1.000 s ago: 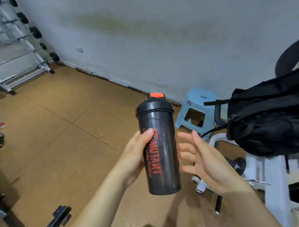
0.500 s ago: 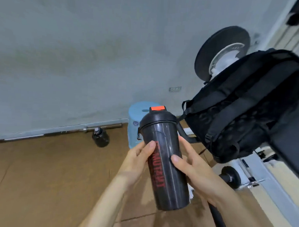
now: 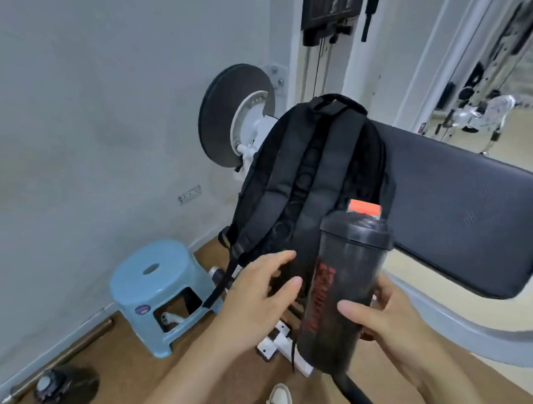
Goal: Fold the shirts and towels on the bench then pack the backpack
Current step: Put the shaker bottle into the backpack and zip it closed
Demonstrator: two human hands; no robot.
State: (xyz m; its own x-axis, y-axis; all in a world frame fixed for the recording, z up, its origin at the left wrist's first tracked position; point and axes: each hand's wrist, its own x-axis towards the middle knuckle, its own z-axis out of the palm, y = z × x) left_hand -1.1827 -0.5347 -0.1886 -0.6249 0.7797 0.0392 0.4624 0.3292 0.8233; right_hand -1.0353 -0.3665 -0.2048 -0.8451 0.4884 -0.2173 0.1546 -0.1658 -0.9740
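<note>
Black shaker bottle now sits gripped in your right hand alone, your left hand off it, fingers spread, nearer the backpack.

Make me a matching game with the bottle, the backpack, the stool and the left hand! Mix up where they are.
Things:
1. shaker bottle
2. backpack
3. stool
4. left hand

Places or states:
A. on the floor by the wall
B. open, reaching toward the backpack
C. held in the right hand
D. propped against the bench pad

Pairs: 1-C, 2-D, 3-A, 4-B
</note>
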